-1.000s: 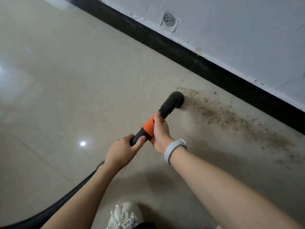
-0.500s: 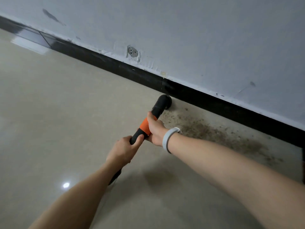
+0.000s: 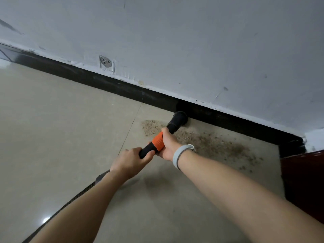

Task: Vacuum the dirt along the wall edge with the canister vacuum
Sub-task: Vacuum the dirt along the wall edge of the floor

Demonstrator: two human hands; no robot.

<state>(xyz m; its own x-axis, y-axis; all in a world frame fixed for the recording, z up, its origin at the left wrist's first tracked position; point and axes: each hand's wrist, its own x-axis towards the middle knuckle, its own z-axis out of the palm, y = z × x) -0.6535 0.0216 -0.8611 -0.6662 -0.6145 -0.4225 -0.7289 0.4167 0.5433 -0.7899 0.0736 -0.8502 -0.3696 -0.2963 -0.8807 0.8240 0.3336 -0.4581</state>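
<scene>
Both hands grip the vacuum wand (image 3: 158,142): left hand (image 3: 128,161) behind, right hand (image 3: 169,143) on orange collar. Nozzle (image 3: 179,118) has moved rightward along baseboard (image 3: 228,120), now past dirt (image 3: 210,142) patch's left edge.

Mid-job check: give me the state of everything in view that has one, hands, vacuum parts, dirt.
Left hand: grips the black wand behind the collar.
Right hand: grips the orange collar.
Nozzle: down at the black baseboard.
Dirt: still spread on the floor, right of the nozzle.
Hose: trails back under the left arm.
</scene>
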